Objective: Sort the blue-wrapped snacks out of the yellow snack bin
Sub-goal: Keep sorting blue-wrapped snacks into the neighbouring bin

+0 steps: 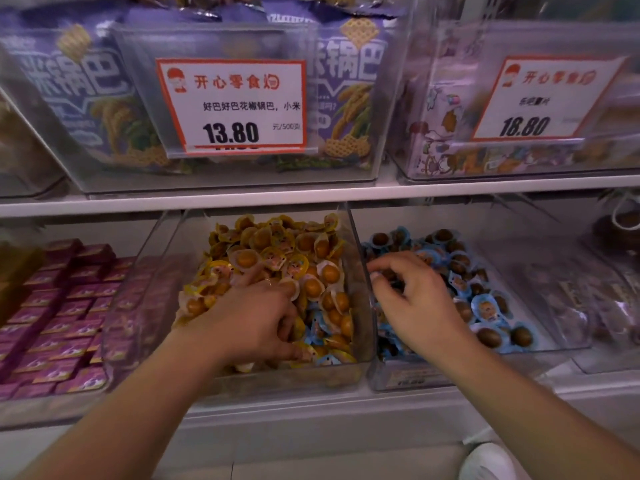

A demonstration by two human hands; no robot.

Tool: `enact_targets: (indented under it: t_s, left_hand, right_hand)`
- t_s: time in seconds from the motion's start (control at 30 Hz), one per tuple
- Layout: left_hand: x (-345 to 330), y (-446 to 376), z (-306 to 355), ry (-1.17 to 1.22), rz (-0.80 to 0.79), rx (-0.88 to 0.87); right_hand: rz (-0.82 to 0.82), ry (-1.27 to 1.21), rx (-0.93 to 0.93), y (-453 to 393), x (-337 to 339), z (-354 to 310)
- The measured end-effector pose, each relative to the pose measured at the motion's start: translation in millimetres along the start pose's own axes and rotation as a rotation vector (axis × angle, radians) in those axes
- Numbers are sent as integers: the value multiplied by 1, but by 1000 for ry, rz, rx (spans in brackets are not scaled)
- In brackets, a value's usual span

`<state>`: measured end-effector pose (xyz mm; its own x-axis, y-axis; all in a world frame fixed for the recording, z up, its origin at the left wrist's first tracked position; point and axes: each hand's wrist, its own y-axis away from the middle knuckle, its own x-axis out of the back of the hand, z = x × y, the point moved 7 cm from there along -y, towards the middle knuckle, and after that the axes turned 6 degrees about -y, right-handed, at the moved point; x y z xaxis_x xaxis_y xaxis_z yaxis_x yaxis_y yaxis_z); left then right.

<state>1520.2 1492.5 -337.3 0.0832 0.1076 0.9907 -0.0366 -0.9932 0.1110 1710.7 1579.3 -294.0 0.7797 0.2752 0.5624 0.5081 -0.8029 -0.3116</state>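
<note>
Right now your left hand (252, 320) is digging, fingers curled, into the yellow snack bin (360, 306) beside stray blue-wrapped snacks (317, 329); your right hand (412, 296) is pinching something unclear over the neighbouring blue bin (519, 341).

Yellow-wrapped snacks (277, 258) fill the clear bin (360, 306), light blue wrappers (320, 329) among them, beside seemingly purple boxes (65, 306).

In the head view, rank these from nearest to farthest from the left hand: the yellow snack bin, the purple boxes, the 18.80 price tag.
1. Yellow snack bin: the left hand is inside it, among the snacks.
2. Purple boxes: next bin over, to the left.
3. 18.80 price tag: upper shelf, far right.
</note>
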Motion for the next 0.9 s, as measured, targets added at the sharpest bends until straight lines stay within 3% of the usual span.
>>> enact_targets:
  t_s: [0.17, 0.3, 0.6, 0.73, 0.9]
  left_hand:
    - [7, 1, 3, -84, 58, 63]
    - [7, -8, 27, -164, 97, 1]
    - [-4, -21, 45, -162, 29, 28]
    - [-13, -20, 41, -20, -42, 14]
    - [-19, -26, 41, 365, -139, 9]
  right_hand:
    - [-4, 2, 6, 1, -1, 2]
    - [5, 7, 16, 1, -1, 1]
    - [10, -10, 21, 2, -1, -2]
    - [2, -12, 16, 2, -1, -2]
    - [4, -11, 10, 2, -1, -4]
